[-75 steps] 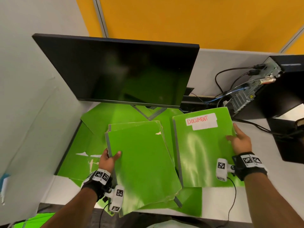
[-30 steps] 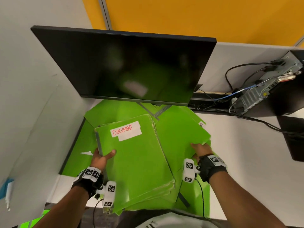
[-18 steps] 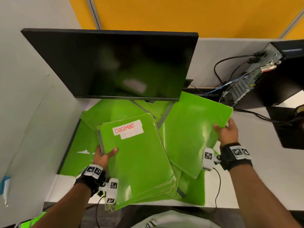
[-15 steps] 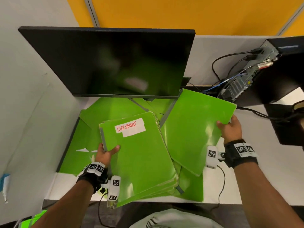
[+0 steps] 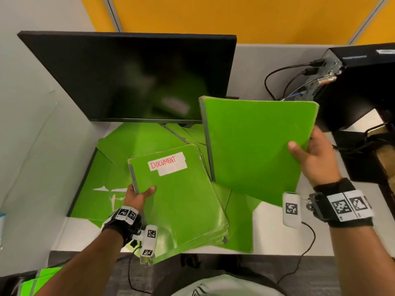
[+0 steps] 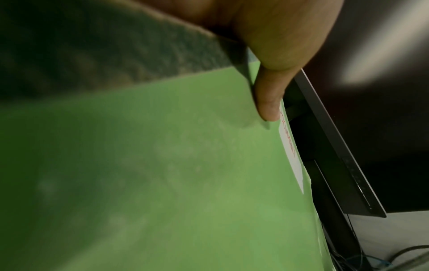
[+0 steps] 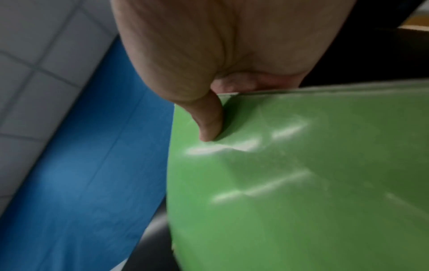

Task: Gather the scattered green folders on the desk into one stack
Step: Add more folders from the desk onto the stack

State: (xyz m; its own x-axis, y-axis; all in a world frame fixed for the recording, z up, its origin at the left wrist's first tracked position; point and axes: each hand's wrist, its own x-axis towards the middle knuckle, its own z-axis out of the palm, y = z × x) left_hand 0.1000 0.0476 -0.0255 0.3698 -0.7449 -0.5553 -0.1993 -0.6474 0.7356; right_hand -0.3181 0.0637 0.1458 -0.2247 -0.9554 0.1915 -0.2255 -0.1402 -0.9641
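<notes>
Desk (image 5: 267,236): right hand (image 5: 314,155) grips lifted folder (image 5: 254,150).

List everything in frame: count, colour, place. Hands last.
lifted folder: 1, green, held up tilted above the desk's right half
folder stack: several, green, desk front centre; the top one is labelled DOCUMENT
loose green sheets: count unclear, under and behind the stack, below the monitor
monitor: 1, black, screen dark, rear left
computer case: 1, black, rear right, cables plugged in
desk: 1, white
partition: yellow, behind the desk
left hand: grips the stack's left edge
right hand: grips the lifted folder's right edge
</notes>
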